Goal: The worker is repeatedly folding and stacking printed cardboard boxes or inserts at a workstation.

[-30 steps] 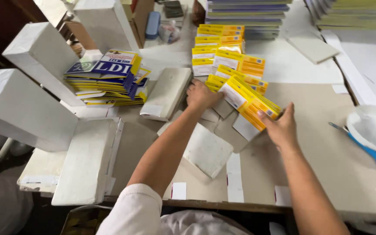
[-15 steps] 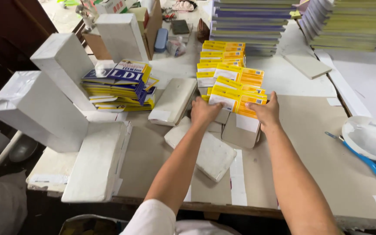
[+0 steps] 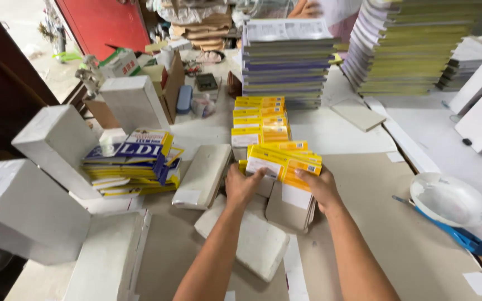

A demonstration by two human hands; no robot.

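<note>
Now, far left of the frame, white boxes (image 3: 26,209) lean and lie on the surface (image 3: 397,245), and just right of them sits a pile of blue-and-yellow booklets (image 3: 132,161). A flat white packet (image 3: 205,175) lies beside that pile. Centre frame, the left hand (image 3: 242,184) grips the left end of a yellow stack (image 3: 283,161), fingers curled round its edge. The stack sits mid-frame, resting on a cardboard sleeve (image 3: 288,207), with a row of more yellow booklets (image 3: 260,120) just behind it. The right hand (image 3: 320,187) clamps the stack's right end, thumb on top, fingers wrapped underneath. A white packet (image 3: 255,245) lies below the left forearm. Upper centre and upper right, tall book stacks (image 3: 403,44) stand at the back. Right edge, a white bowl (image 3: 448,199) rests on a blue-handled tool (image 3: 458,237).
</note>
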